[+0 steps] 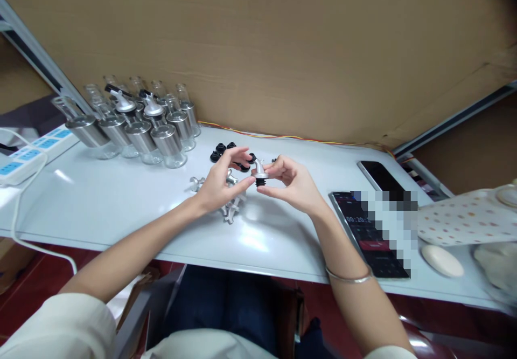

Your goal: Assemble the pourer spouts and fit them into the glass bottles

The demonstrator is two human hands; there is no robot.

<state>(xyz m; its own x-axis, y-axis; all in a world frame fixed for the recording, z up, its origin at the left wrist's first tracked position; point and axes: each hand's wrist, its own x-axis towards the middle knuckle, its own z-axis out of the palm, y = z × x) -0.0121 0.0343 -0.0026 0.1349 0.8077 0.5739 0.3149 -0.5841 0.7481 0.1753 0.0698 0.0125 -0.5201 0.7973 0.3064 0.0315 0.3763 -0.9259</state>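
Between my hands, just above the white table, is a silver bottle pourer (260, 174) with a black ribbed stopper at its lower end. My right hand (293, 181) grips it from the right, thumb low by the stopper and fingers curled behind. From the left, my left hand (224, 181) curves around it, thumb at the base and fingers at the black-tipped spout. Behind and beside my left hand lie several small black rubber parts (220, 147). Several silver pronged metal pieces (230, 213) are piled partly under that hand.
Several glass bottles with metal sleeves (166, 139) stand at the back left, two topped with pourers. Beside them are a power strip (30, 157) and white cable. At right lie a phone with a timer (363, 229), another phone (379, 178), a white oval object (442, 260) and a dotted pouch (464, 219).
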